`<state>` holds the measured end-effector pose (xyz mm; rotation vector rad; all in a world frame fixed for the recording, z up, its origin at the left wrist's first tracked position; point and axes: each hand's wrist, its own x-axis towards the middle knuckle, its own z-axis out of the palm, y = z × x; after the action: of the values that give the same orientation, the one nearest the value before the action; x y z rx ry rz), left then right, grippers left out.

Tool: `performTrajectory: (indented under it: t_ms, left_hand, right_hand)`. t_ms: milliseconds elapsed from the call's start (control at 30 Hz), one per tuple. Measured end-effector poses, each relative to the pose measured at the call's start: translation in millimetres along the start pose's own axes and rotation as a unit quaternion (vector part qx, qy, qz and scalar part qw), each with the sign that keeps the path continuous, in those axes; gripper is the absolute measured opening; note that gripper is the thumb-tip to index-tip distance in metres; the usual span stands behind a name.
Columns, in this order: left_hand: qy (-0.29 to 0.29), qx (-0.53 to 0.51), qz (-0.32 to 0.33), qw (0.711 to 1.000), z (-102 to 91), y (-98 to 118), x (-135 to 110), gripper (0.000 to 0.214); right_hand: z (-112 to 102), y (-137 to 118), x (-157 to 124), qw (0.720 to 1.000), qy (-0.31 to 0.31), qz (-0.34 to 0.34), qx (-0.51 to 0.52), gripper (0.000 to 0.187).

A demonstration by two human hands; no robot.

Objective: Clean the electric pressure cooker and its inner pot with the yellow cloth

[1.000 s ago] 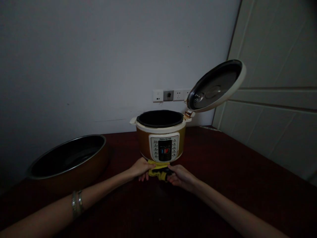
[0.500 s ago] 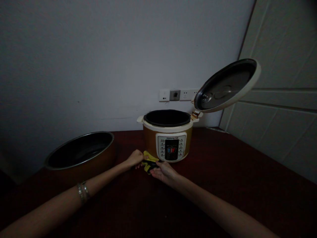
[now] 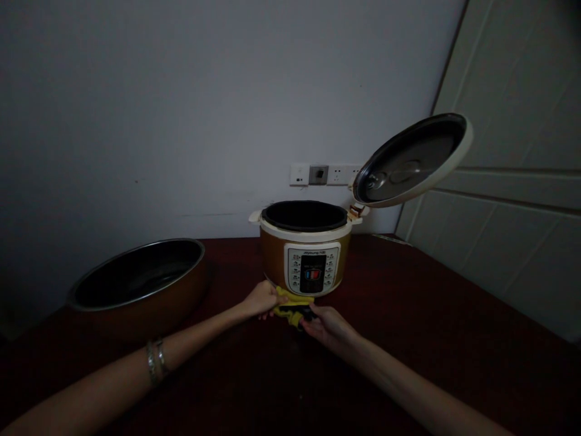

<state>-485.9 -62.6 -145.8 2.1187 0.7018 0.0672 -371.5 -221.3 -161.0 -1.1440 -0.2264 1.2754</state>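
Note:
A crumpled yellow cloth (image 3: 296,298) is stretched between my two hands just in front of the electric pressure cooker (image 3: 272,254). Something small and black (image 3: 299,311), too dark to make out, shows among its folds. My left hand (image 3: 263,299) is closed on the cloth's left end, close to the cooker's base. My right hand (image 3: 330,327) pinches the right end between thumb and fingers. The cooker's round lid (image 3: 454,163) stands raised on its hinge at the right, and its inside looks dark.
A wide brown pot (image 3: 154,306) with a dark inside and metal rim stands to the left, beyond my left forearm. All of this rests on a dark red table (image 3: 272,387). Wall sockets (image 3: 336,175) sit behind the cooker; a pale panelled door (image 3: 508,212) is at right.
Both hands have moved right along the cooker's front with the cloth. They are slightly farther apart, and the cloth is more drawn out between them. The view has shifted a little.

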Motion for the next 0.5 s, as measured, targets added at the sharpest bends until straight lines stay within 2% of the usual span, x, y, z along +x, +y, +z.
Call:
performTrajectory:
  t_ms: [100, 333, 500]
  left_hand:
    - [-0.002, 0.005, 0.004, 1.0, -10.9, -4, 2, 0.04]
    - [0.045, 0.007, -0.024, 0.999, -53.2, -18, 11, 0.038]
    - [0.095, 0.031, -0.055, 0.993, -61.9, -21, 20, 0.03]
  right_hand:
    - [19, -1, -2, 0.998, 0.049, 0.013, 0.03, 0.025]
    - [70, 8, 24, 0.998, 0.008, 0.037, 0.043, 0.034]
    - [85, 12, 37, 0.998, -0.008, 0.024, 0.052, 0.033]
